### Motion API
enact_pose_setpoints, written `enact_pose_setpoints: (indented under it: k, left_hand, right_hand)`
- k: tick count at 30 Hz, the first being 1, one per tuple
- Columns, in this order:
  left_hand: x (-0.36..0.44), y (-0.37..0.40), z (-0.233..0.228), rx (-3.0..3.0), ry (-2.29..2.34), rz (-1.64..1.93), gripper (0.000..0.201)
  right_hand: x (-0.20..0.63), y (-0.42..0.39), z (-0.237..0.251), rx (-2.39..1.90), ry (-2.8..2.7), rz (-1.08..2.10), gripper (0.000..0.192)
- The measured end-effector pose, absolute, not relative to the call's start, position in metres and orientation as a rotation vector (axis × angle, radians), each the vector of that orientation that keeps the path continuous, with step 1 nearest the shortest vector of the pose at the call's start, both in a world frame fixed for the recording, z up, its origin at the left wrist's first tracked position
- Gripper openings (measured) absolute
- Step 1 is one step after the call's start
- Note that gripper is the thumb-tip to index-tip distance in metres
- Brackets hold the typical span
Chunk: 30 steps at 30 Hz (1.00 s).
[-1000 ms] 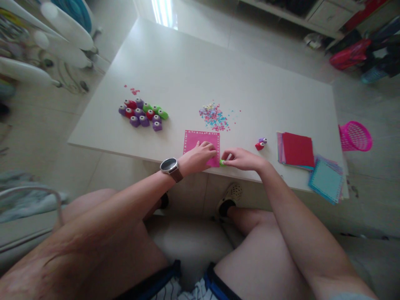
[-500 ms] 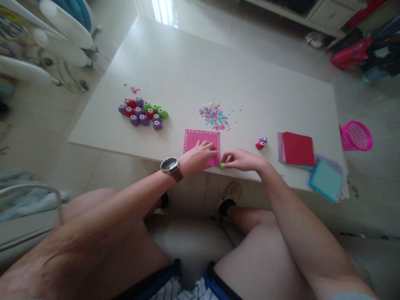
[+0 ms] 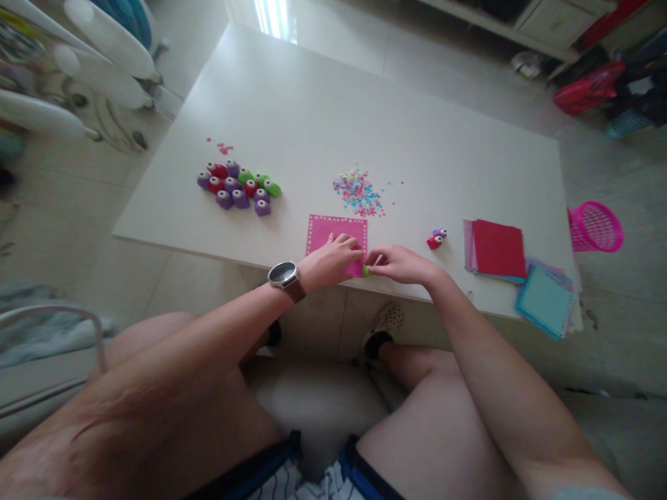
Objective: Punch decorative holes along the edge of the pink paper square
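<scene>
A square sheet of pink paper [image 3: 328, 228] lies by the table's near edge, with small punched holes in a row along its visible borders. My left hand [image 3: 338, 255] rests on the sheet with fingers apart, covering its lower middle. My right hand [image 3: 396, 264] is closed on a small green craft punch [image 3: 367, 269], which sits at the sheet's right edge near the lower corner. How far the paper goes into the punch is hidden. To the right of that hand stand a red punch [image 3: 433, 242] and a purple punch [image 3: 440, 232].
Several purple, red and green punches [image 3: 232, 185] cluster at the left. Coloured paper bits [image 3: 360, 194] lie beyond the pink sheet. On the right are a red paper stack [image 3: 497, 248] and bordered blue sheets [image 3: 545, 300] overhanging the table edge. A pink basket [image 3: 597, 226] stands beyond.
My right hand has moved slightly left and away from me, bringing the green punch onto the pink sheet's right edge. My left hand has stayed in place.
</scene>
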State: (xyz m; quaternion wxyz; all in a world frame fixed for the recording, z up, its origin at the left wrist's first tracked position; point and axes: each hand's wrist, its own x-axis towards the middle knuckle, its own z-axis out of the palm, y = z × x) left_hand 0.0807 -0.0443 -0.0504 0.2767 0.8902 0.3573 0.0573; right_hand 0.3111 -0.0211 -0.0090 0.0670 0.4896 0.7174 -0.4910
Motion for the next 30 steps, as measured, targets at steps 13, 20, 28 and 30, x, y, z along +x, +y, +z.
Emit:
enact_pose_setpoints:
  k: [13, 20, 28, 30]
  left_hand:
    - [0.086, -0.043, -0.053, 2.366, 1.001, 0.193, 0.034]
    - [0.095, -0.046, -0.049, 2.336, 1.136, 0.184, 0.033]
    - [0.101, -0.047, -0.044, 2.301, 1.252, 0.172, 0.022]
    - [0.102, -0.047, -0.043, 2.294, 1.273, 0.166, 0.021]
  right_hand:
    - [0.302, -0.019, -0.017, 1.554, 2.200, -1.377, 0.006]
    - [0.286, -0.016, -0.015, 1.694, 2.073, -1.135, 0.025]
    - [0.274, -0.014, -0.010, 1.677, 2.053, -0.955, 0.022]
    - [0.273, -0.014, -0.011, 1.683, 2.043, -0.932, 0.022]
